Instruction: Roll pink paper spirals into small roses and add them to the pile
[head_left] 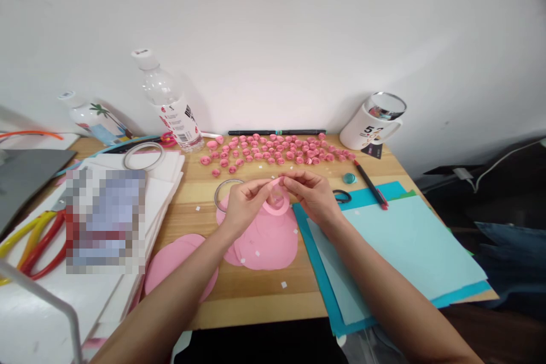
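Note:
My left hand (pixel 247 200) and my right hand (pixel 312 193) meet over the middle of the desk. Between their fingertips they pinch a curled pink paper strip (pixel 279 209), which hangs as a spiral loop. Both hands are closed on its upper edge. Below it lies a stack of round pink paper sheets (pixel 271 247). Another pair of pink paper circles (pixel 181 259) rests under my left forearm. Beyond my fingers, several small rolled pink paper rosettes (pixel 256 151) are spread across the back of the desk.
On the left stand a water bottle (pixel 173 105) and a paper pile (pixel 164 199) with red and yellow scissors (pixel 46 239). Rolls of tape (pixel 143 156) lie nearby. At right are a white mug (pixel 367 125), a pen (pixel 370 183) and light-blue sheets (pixel 396 250).

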Tool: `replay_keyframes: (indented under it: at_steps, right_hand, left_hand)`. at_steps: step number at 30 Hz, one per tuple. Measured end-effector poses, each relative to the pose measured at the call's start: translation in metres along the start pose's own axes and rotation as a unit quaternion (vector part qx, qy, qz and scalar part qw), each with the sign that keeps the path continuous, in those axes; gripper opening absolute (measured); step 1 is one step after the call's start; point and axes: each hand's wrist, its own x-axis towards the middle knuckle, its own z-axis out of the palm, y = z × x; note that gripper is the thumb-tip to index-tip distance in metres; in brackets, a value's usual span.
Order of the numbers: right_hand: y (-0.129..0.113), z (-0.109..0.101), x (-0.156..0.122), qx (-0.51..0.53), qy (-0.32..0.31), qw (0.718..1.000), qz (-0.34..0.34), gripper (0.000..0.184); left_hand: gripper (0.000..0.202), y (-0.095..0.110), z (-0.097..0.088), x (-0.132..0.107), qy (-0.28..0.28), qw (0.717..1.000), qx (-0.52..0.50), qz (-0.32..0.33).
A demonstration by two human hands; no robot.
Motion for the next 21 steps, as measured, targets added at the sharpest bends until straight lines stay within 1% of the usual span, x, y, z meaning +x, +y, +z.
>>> replay_keyframes:
  at_steps: [6,12,17,21]
  right_hand:
    - [0.0014,-0.0012,0.0011,0.008,-0.006,1.000,0.000,0.018]
    - [0.0001,-0.0015,0.0003,0.010,0.004,1.000,-0.009,0.016]
    - [-0.0031,0.0004,-0.0015,0.007,0.012,1.000,-0.010,0.016]
    - [-0.0033,0.0009,-0.0016,0.005,0.026,0.999,-0.017,0.018]
  left_hand:
    - [0.017,-0.0028,0.0002,0.0008,0.005,1.000,0.015,-0.003]
    - [0.016,-0.0054,-0.0001,0.0001,-0.002,1.000,-0.007,-0.010]
    - [0.018,-0.0049,0.0001,-0.0002,-0.022,0.999,-0.027,-0.023]
    - [0.020,-0.0047,-0.0004,-0.0005,-0.018,0.999,-0.032,-0.031]
